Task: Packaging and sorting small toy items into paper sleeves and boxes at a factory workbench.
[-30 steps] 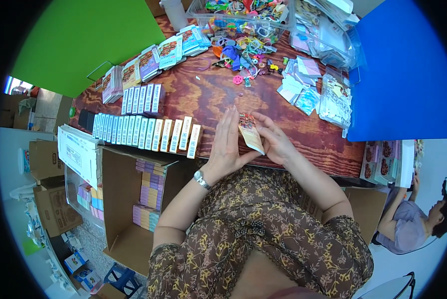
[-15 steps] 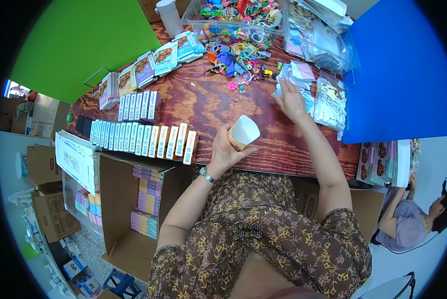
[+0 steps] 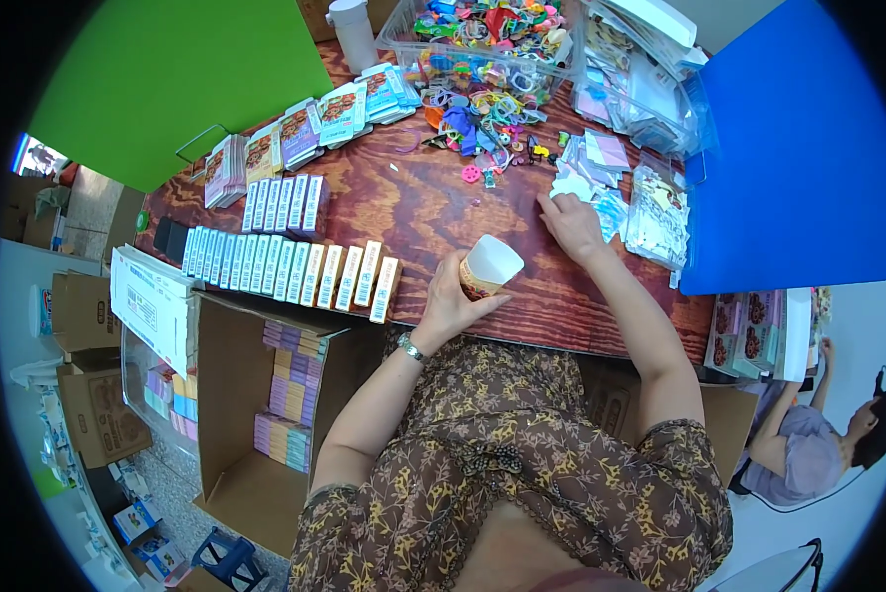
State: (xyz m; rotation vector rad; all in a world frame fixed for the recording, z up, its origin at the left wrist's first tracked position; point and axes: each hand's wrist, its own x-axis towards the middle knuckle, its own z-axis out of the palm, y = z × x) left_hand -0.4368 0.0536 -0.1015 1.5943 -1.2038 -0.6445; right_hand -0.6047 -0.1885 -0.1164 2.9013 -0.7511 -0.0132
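Observation:
My left hand point(image 3: 453, 301) is wrapped round a small open carton point(image 3: 492, 264), near the table's front edge. The carton has a white inside and a yellow-brown printed outside, and its open end faces up. My right hand point(image 3: 573, 229) is just in front of the loose paper cards point(image 3: 601, 153) on the right of the table. Its fingers are bent and drawn together; whatever lies between them, if anything, is hidden. White and pale-blue cut-out pieces point(image 3: 573, 184) lie just beyond the fingers.
Rows of upright small boxes point(image 3: 285, 261) stand on the left, with stacks of flat cartons point(image 3: 339, 113) behind. Small colourful trinkets point(image 3: 472, 123) spill before a clear bin point(image 3: 403, 47). A bag of cut-outs point(image 3: 657, 212) lies right. A cardboard box point(image 3: 235, 414) stands below left; another person point(image 3: 808, 434) works at far right.
My right hand has drawn back from the paper cards toward me, and its fingers have curled in. My left hand still holds the carton. The view has shifted slightly.

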